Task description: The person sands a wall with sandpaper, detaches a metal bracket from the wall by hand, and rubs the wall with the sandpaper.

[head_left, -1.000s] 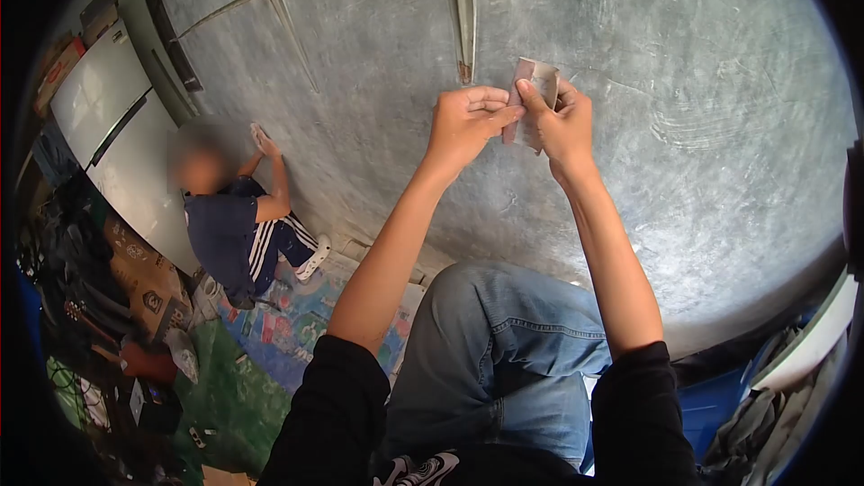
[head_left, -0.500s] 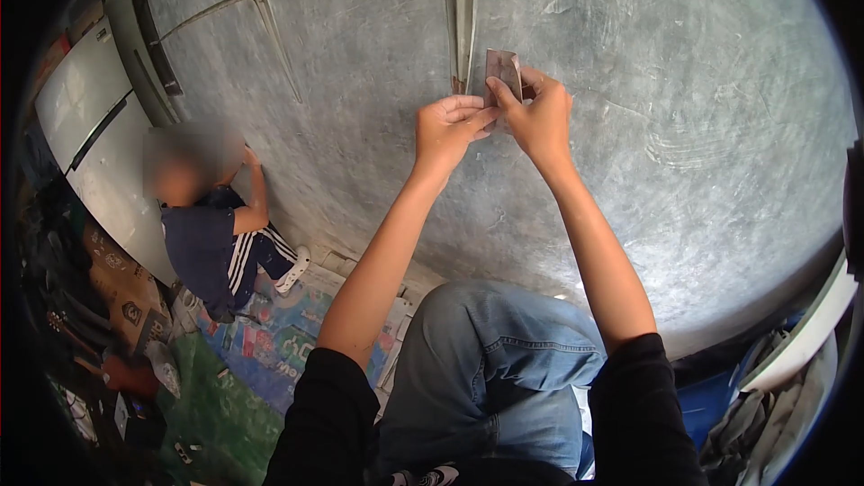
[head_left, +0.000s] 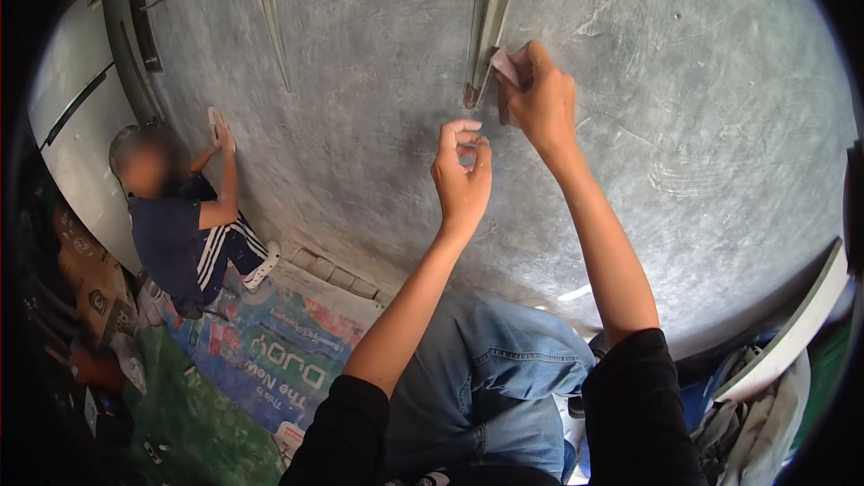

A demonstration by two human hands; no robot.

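My right hand [head_left: 547,101] grips a folded piece of brownish sandpaper [head_left: 507,68] against the grey wall [head_left: 621,126]. It sits just right of the lower end of a metal shelf bracket [head_left: 491,13], which is fixed upright to the wall. Below the bracket's tip, my left hand [head_left: 463,178] is raised with its fingers curled and the thumb apart, and nothing shows between them. Pale dust marks some of its fingertips.
Another person [head_left: 171,216] crouches at the left, hands on the wall. A second bracket [head_left: 263,9] juts out above them. Behind stands a fridge [head_left: 85,162]. A printed banner [head_left: 270,342] and green sheet [head_left: 207,414] cover the floor. Cloths [head_left: 756,432] lie at the right.
My left hand has let go of the sandpaper and dropped away from it. My right hand has brought the sandpaper to the wall beside the bracket. The other person's hands are higher.
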